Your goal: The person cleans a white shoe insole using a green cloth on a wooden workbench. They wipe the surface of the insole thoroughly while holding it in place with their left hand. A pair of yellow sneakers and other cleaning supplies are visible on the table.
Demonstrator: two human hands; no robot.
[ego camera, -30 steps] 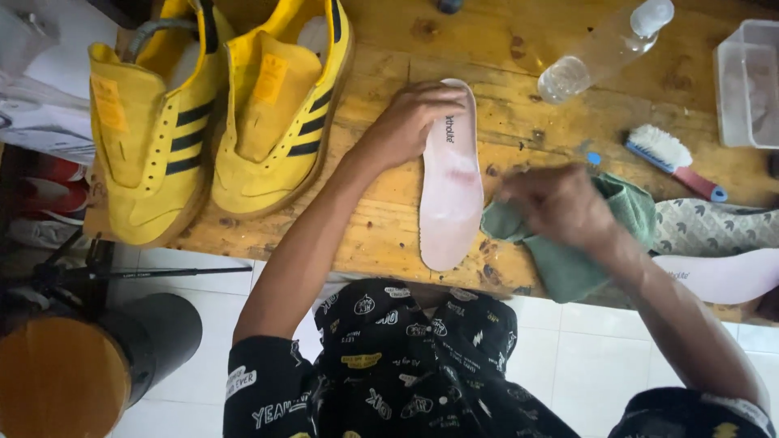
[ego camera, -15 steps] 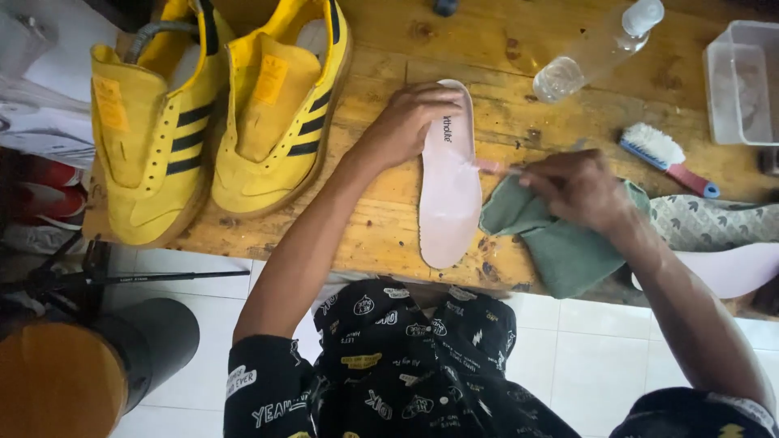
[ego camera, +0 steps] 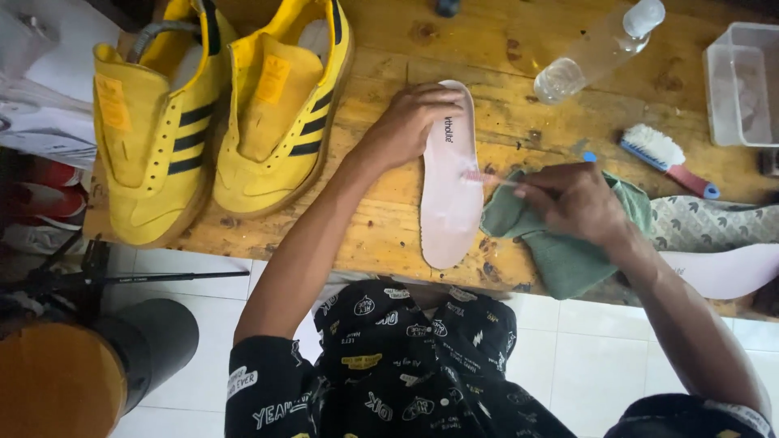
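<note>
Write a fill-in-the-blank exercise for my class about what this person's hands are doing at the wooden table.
1. The left hand presses down the pale ____ lying on the table.
2. The right hand holds a small toothbrush above a ____ cloth.
3. Two ____ shoes stand beside the left hand.
4. A clear plastic ____ lies near the scrub brush.

Missing words: insole; green; yellow; bottle

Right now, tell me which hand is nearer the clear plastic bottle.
Left. The left hand presses the top of the pale insole, just left of and below the clear plastic bottle. The right hand, holding a small brush over the green cloth, sits farther below.
</note>
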